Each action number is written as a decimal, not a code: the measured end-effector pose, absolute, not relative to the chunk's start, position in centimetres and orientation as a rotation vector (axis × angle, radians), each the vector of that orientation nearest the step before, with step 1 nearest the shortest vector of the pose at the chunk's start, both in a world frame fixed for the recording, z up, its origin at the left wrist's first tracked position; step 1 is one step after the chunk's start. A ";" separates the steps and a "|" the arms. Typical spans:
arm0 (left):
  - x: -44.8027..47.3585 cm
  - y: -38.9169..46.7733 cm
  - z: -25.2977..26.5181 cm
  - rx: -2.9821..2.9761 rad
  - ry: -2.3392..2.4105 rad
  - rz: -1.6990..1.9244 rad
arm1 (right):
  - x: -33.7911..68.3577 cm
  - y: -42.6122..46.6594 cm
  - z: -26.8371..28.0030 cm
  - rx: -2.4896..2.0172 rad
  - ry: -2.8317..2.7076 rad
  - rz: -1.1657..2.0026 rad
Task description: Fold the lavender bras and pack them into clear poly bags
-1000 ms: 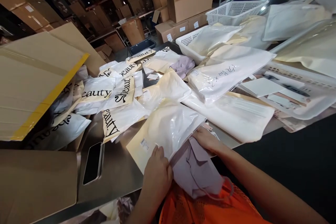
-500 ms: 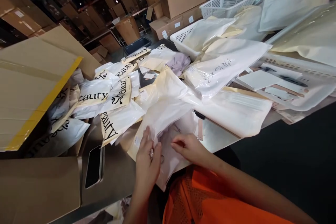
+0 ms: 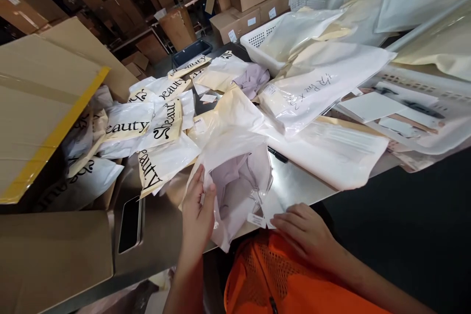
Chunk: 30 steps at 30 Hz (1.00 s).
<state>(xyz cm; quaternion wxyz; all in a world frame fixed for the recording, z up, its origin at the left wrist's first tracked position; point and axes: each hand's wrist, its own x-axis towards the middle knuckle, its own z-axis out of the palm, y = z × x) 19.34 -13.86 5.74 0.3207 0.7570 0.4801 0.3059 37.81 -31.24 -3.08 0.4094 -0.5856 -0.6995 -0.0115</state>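
Note:
A plastic bag (image 3: 228,149) lies with its mouth open towards me, and a folded lilac garment (image 3: 241,189) shows inside. My left hand (image 3: 198,206) is closed on the bag's left edge, thumb on the near side. At the right of the opening, my right hand (image 3: 303,230) pinches a white tag (image 3: 271,206). Beside it a small printed label (image 3: 256,220) hangs at the bag's mouth. A black marker (image 3: 277,155) lies just right of the bag.
Several printed mailer bags (image 3: 165,167) are piled at left, beside an open carton (image 3: 47,122) and a phone (image 3: 130,224). A bag with handwriting (image 3: 320,88) and a white basket (image 3: 415,142) holding cards stand at right. The metal table's (image 3: 305,184) edge is close to my body.
The bag's mouth has opened wider, showing the garment. My right hand has moved right and down, and a white tag now shows in its fingers. The left hand stays at the bag's edge.

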 end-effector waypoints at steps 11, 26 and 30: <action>18.4 -17.0 5.3 2.494 1.078 0.364 | 36.9 -16.6 -0.5 -1.442 -1.067 0.833; 8.6 -16.8 4.1 2.816 1.322 0.676 | 49.9 -18.3 6.2 -1.617 -2.292 -0.180; 6.4 -11.0 11.9 2.477 1.614 1.486 | 51.0 -16.0 13.1 -1.317 -2.334 -0.311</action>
